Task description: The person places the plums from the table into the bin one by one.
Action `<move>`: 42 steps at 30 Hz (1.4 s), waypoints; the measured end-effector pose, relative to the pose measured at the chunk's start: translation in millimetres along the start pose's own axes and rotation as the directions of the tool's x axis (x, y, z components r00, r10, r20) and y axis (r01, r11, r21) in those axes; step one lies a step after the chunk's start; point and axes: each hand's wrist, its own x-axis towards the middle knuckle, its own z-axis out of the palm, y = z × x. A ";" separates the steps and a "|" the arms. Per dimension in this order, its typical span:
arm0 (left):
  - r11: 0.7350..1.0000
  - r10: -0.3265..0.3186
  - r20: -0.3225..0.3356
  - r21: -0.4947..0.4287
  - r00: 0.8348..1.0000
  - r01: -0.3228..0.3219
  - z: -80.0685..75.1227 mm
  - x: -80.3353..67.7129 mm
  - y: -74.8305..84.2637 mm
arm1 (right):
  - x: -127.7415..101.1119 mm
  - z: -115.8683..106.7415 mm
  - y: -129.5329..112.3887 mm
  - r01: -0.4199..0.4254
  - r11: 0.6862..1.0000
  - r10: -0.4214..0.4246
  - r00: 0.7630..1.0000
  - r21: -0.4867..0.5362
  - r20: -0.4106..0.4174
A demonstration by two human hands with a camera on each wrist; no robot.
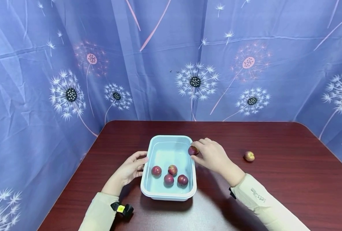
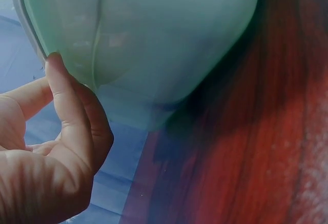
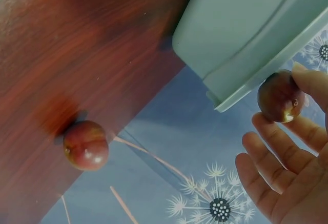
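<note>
A pale blue plastic bin [image 1: 168,194] stands on the table with several red plums [image 1: 169,180] lying in its near half. At the bin's left side, my left hand [image 1: 132,168] grips the rim with thumb and fingers. My right hand [image 1: 214,155] pinches a dark red plum [image 1: 193,150] between thumb and fingertips, close over the bin's right rim. The right wrist view shows this plum [image 3: 279,98] right beside the rim, the other fingers spread below it. Farther right, a single yellow-red plum [image 1: 249,156] lies on the table.
The dark red wooden table [image 1: 280,179] ends at a blue curtain [image 1: 159,80] with a dandelion print, hanging behind it and along the sides. A black strap device [image 1: 124,210] sits on the left wrist.
</note>
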 end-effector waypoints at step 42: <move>0.999 -0.022 -0.009 -0.027 1.000 0.021 1.6 2.0 0.4 | 30.4 34.3 -25.0 0.055 0.997 -0.058 0.997 0.054 0.056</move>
